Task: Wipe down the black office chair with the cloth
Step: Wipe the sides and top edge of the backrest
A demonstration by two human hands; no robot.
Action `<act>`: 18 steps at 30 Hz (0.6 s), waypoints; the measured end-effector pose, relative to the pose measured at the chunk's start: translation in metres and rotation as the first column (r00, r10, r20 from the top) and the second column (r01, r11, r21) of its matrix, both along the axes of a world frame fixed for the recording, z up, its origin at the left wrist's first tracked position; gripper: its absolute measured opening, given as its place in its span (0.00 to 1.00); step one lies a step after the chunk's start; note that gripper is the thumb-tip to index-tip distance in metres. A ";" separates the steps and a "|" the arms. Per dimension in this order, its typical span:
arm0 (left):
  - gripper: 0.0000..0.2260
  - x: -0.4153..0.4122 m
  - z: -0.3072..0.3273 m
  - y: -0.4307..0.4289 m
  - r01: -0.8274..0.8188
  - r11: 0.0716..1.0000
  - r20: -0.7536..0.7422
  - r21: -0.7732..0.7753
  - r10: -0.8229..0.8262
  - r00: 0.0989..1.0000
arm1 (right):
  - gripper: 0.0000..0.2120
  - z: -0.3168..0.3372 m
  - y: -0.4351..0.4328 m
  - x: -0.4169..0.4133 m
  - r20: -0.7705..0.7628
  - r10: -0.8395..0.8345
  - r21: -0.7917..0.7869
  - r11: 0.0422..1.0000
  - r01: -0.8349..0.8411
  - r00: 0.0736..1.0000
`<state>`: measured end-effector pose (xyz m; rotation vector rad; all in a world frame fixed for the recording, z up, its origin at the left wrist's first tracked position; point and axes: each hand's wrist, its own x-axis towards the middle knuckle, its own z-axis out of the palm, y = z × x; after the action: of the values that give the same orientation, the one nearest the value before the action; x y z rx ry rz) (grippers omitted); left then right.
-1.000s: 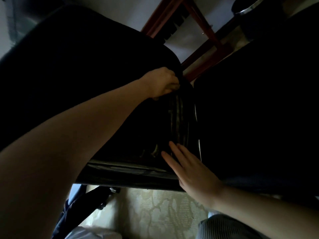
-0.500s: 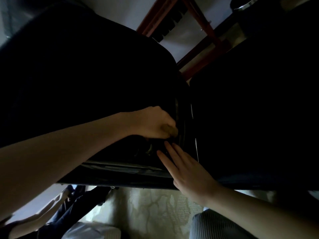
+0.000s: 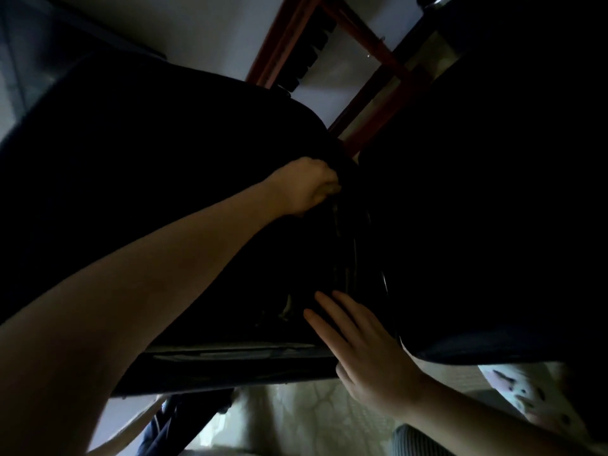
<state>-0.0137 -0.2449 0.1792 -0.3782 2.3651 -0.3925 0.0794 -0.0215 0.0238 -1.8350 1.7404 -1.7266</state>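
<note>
Black chair [image 3: 164,153] fills the view, too dark to show which parts are already wiped. Left hand [image 3: 306,189] presses high on its curved edge, fingers curled tight, probably round the cloth, which is lost in shadow. Right hand [image 3: 365,350] lies flat and open on the lower frame, bracing. Wiping looks under way; how much remains cannot be judged.

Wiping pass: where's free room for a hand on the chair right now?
Free: the ribbed strip between left hand and right hand; the broad face of the black chair above the left forearm. Crowded: the narrow gap right of the left hand.
</note>
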 end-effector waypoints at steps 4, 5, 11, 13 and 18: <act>0.13 -0.016 -0.028 -0.020 -0.015 0.997 -0.016 -0.079 0.014 1.000 | 0.42 -0.002 -0.004 0.003 0.025 0.015 -0.011 1.000 -0.015 1.000; 0.12 -0.015 -0.034 -0.023 -0.013 0.996 -0.010 -0.093 0.012 1.000 | 0.43 -0.002 -0.005 0.004 0.032 0.010 -0.016 1.000 -0.009 0.999; 0.12 -0.005 -0.042 -0.013 -0.074 0.995 0.063 -0.071 0.079 0.995 | 0.43 -0.004 -0.007 -0.003 0.064 0.008 -0.027 1.000 -0.006 0.998; 0.12 0.001 -0.043 0.003 -0.105 0.993 0.115 -0.053 0.111 0.987 | 0.43 -0.004 -0.005 -0.003 0.100 0.019 -0.028 0.999 -0.017 0.995; 0.10 0.024 -0.040 0.047 -0.126 0.992 0.225 0.016 0.120 0.967 | 0.42 -0.004 0.002 -0.004 0.196 -0.021 0.006 1.000 0.020 0.980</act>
<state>0.0103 -0.1976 0.1395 -0.4408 2.1141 -0.3232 0.0750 -0.0191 0.0201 -1.5880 1.6895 -1.8395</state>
